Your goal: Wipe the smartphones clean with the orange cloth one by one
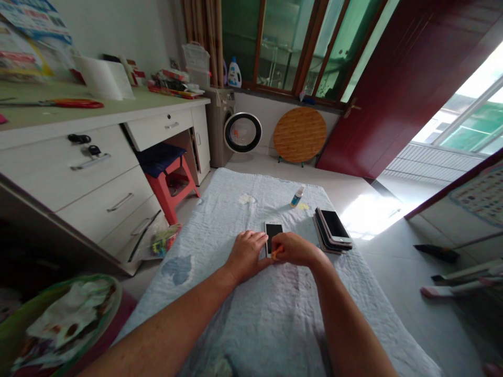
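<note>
A white smartphone (274,228) with a dark screen lies face up on the light blue quilted cover. My left hand (247,254) braces it from the left, fingertips on its side edge and thumb near its bottom end. Over the lower right of the screen, my right hand (293,248) is closed around a small orange cloth (277,253), which touches the phone; most of the cloth is hidden in the fingers. To the right sits a stack of several phones (333,228), the top one white-framed with a black screen. A small spray bottle (297,197) with a blue label stands beyond the phone.
The quilted cover (236,204) spreads over the surface before me. On the left are a white desk (106,162), a red stool (173,188) and a full waste bin (113,293). Farther back are a washing machine (220,125) and a round wooden tabletop (300,134).
</note>
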A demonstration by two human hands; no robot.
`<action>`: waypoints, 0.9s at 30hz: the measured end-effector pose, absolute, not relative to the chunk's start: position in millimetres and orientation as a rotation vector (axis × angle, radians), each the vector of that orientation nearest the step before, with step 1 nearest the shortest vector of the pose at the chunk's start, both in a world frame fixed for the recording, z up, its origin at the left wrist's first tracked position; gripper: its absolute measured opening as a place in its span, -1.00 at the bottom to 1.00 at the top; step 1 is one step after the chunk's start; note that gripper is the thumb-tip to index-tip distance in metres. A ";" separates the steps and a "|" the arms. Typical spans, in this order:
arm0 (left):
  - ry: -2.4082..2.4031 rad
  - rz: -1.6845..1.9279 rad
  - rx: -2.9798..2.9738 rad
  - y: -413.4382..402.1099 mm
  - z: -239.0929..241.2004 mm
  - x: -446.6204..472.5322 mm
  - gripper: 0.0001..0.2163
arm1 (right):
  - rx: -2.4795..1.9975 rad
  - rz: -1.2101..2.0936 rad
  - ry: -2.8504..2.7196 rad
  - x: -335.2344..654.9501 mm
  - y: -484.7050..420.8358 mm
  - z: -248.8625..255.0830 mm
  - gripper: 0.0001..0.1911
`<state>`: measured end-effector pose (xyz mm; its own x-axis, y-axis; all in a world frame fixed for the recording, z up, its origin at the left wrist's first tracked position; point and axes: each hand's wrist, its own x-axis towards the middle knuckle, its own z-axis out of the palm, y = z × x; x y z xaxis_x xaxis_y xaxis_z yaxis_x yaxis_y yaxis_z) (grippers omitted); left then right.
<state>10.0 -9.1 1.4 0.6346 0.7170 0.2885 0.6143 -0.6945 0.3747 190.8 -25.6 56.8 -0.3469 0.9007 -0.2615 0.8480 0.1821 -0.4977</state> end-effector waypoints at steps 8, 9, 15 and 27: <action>1.098 0.581 2.615 -7.4 -1.6 10.2 -0.43 | -1.958 0.883 -2.308 214.7 -25.7 63.6 -0.85; 1.097 0.580 2.614 -7.5 -1.5 10.1 -0.44 | -1.972 0.845 -2.306 215.4 -25.0 62.7 -0.85; 1.087 0.573 2.605 -8.4 1.3 9.5 -0.45 | -1.996 0.568 -2.181 215.2 -16.0 48.5 -0.85; 1.071 0.570 2.603 -8.6 4.9 10.1 -0.43 | -1.987 0.286 -1.912 214.7 3.1 20.2 -0.82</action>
<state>10.1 -8.6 4.9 0.6497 0.7167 0.2536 0.6107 -0.6907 0.3873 214.7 3.1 20.2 0.0601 0.9926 0.1059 0.9183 -0.0134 -0.3956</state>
